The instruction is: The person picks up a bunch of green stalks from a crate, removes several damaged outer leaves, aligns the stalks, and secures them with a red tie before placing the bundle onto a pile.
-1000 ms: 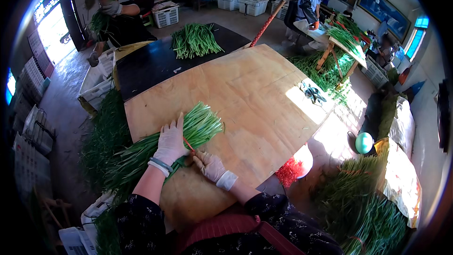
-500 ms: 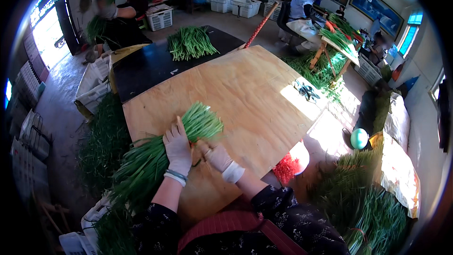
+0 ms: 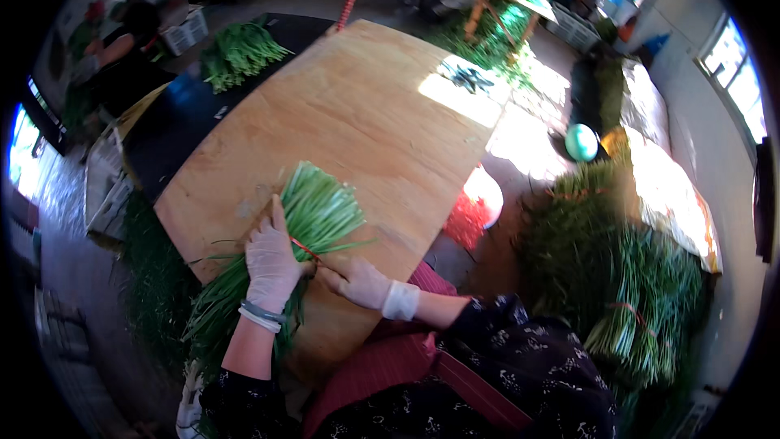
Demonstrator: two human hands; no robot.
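Observation:
A bundle of green chives [image 3: 323, 210] lies across the near left of the wooden board, its pale cut ends toward the far right and its leaves over the near edge. My gloved left hand [image 3: 272, 264] is closed around the bundle, thumb side against the stalks. A thin red tie [image 3: 303, 249] runs across the stalks beside it. My gloved right hand [image 3: 364, 283], just right of the bundle, pinches the end of this tie. The tie's underside is hidden beneath the chives.
A second chive pile [image 3: 241, 54] lies on the black board [image 3: 175, 126]. Dark scissors [image 3: 465, 77] rest at the wooden board's [image 3: 357, 106] far right. Red ties [image 3: 465, 219] fill a container beyond the right edge. Tied chives [image 3: 630, 317] are heaped at right. People work farther back.
The view has swung right and down. My right hand, blurred before, now pinches the red tie, which shows across the bundle. My left hand keeps its hold on the chives.

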